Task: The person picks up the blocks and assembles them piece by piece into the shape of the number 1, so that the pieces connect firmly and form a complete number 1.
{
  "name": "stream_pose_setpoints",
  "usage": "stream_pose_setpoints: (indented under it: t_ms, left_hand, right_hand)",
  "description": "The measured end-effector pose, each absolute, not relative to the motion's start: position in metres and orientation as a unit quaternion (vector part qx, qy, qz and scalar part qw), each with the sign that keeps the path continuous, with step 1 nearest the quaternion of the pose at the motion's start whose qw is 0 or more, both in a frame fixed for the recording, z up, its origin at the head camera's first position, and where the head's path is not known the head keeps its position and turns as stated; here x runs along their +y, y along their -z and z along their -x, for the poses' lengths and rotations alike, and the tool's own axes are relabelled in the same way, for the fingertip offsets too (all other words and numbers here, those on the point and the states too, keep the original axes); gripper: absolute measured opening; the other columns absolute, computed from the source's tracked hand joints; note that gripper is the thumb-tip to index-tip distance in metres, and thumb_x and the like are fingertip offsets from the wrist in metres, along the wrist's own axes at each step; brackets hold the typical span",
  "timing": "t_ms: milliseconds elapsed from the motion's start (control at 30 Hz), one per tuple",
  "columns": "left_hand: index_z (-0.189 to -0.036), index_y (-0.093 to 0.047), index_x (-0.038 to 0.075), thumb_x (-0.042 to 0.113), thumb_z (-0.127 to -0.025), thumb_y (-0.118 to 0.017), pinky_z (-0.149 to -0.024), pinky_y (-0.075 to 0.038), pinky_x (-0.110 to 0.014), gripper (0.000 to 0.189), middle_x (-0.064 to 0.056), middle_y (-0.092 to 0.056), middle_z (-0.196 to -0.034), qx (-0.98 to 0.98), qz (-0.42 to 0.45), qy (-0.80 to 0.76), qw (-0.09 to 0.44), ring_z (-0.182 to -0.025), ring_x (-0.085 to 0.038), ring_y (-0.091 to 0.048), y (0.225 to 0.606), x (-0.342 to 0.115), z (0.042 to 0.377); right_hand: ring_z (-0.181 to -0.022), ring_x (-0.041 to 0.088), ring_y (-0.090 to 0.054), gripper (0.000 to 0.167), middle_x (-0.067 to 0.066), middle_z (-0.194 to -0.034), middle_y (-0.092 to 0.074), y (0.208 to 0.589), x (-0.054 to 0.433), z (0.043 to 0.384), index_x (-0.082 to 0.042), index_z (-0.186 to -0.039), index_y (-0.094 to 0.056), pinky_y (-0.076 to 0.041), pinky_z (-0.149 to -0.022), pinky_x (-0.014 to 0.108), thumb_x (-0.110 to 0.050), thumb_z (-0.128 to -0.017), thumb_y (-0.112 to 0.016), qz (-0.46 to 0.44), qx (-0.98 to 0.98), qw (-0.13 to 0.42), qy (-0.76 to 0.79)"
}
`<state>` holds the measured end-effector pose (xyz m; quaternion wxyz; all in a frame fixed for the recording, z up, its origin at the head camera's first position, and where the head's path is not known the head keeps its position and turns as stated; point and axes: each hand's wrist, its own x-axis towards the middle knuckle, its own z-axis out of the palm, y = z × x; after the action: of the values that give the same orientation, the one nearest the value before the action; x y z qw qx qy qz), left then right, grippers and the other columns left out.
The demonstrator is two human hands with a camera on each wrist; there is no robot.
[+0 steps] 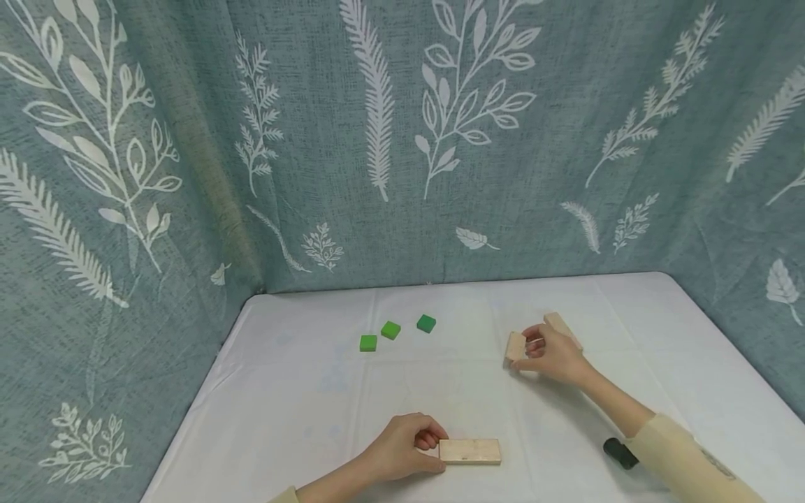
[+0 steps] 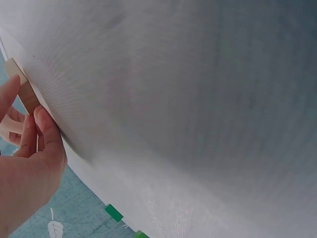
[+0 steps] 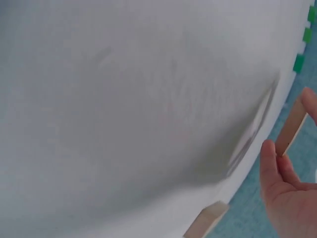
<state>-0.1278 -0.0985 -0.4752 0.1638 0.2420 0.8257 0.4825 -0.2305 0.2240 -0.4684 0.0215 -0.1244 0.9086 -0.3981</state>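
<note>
Near the front of the table, my left hand (image 1: 405,447) holds the left end of a pale wooden block (image 1: 470,452) between thumb and fingers. The left wrist view shows the same block (image 2: 26,94) at the fingertips. Farther back on the right, my right hand (image 1: 553,353) pinches a second wooden block (image 1: 516,348) by its ends. In the right wrist view this block (image 3: 293,124) appears apart from the cloth, with a shadow beside it. A third wooden block (image 1: 562,330) lies just behind the right hand, partly hidden by it.
Two light green square pieces (image 1: 368,343) (image 1: 390,330) and a darker green one (image 1: 426,323) lie at the back of the white-covered table (image 1: 283,391). A small black cylindrical object (image 1: 620,453) lies beside the right sleeve. Patterned teal curtains (image 1: 402,140) surround the table's back and sides.
</note>
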Motion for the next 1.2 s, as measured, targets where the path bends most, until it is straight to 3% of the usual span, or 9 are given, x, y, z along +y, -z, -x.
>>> stream_pose_setpoints:
  t_ms: [633,1200]
  left_hand:
    - [-0.095,-0.069,0.007,0.004,-0.073,-0.084,-0.069,-0.049,-0.020,0.027,0.007,-0.057,-0.080,0.829,-0.243,-0.477,0.160,-0.074,-0.003,-0.052,0.476,-0.096,0.127]
    - [-0.094,-0.069,0.007,0.005,-0.073,-0.084,-0.069,-0.049,-0.019,0.026,0.006,-0.058,-0.081,0.831,-0.242,-0.476,0.155,-0.074,-0.004,-0.053,0.476,-0.096,0.127]
  right_hand:
    - [-0.082,0.013,-0.060,0.059,0.003,-0.091,-0.059,0.470,0.196,0.195,0.001,-0.114,-0.055,-0.050,-0.072,0.026,-0.026,-0.072,-0.087,0.149,0.889,0.081,0.426]
    - [-0.085,0.016,-0.056,0.060,0.001,-0.092,-0.057,0.477,0.168,0.174,0.001,-0.114,-0.055,-0.052,-0.074,0.024,-0.028,-0.072,-0.087,0.227,0.873,0.102,0.421]
